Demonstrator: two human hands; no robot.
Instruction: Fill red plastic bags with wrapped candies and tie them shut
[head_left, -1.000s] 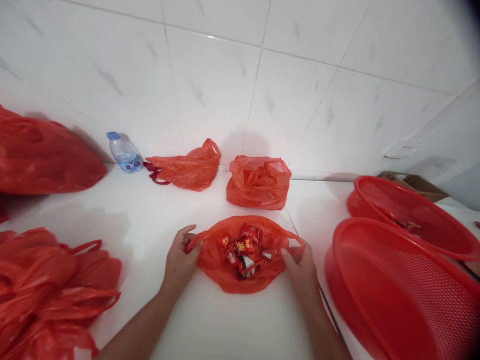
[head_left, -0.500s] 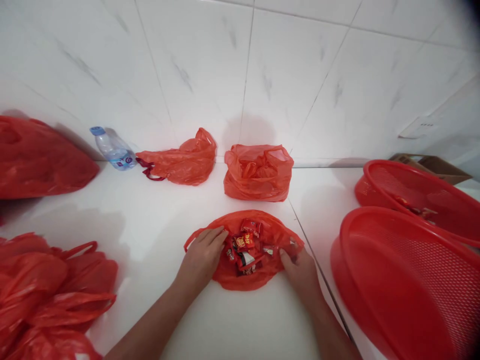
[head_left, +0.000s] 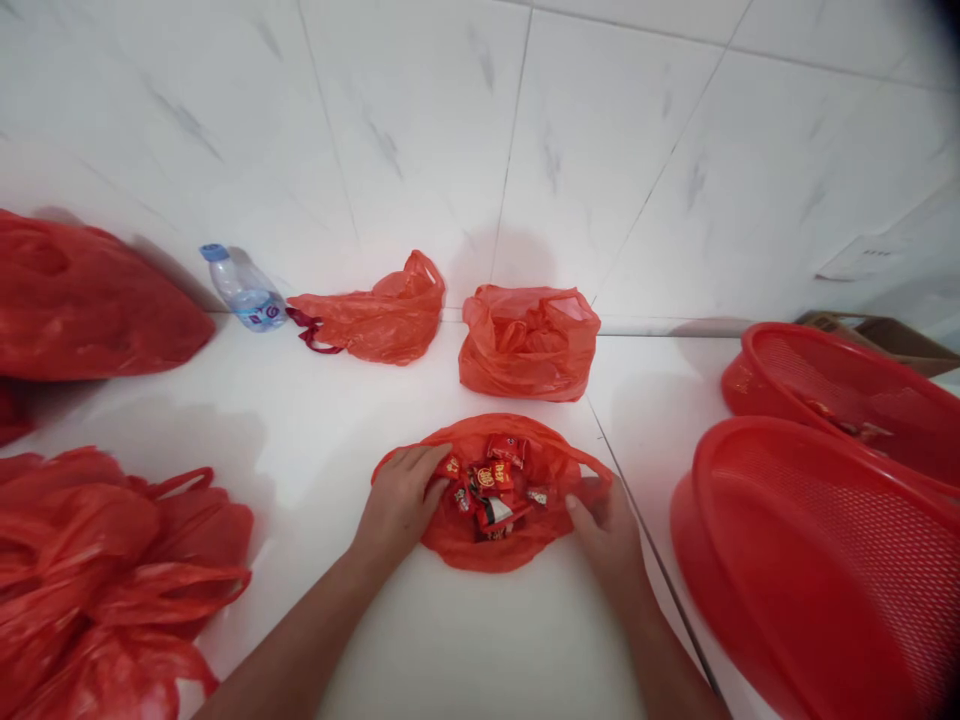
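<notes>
On the tabletop in front of me, the bag gapes, packets inside. My right hand is clamped on its right edge; my left hand lies over the left side, its grip hidden. I'm probably arranging the mouth; the next move calls for light, even tension.

2 bare hands: 1 left hand, 1 right hand. 1 open red thin-plastic bag btwn them, w/ min. 6 small shiny red wrapped packets, overlapping, exact no. unclear. 1 crumpled red plastic bag, 1 upright boxy red plastic bag, 1 big bulging red plastic bag. 1 heap of crinkled red plastic bags, qty can't tell. 1 clear plastic bottle, blue cap. 2 round red plastic mesh baskets. 1 brown cardboard box.
</notes>
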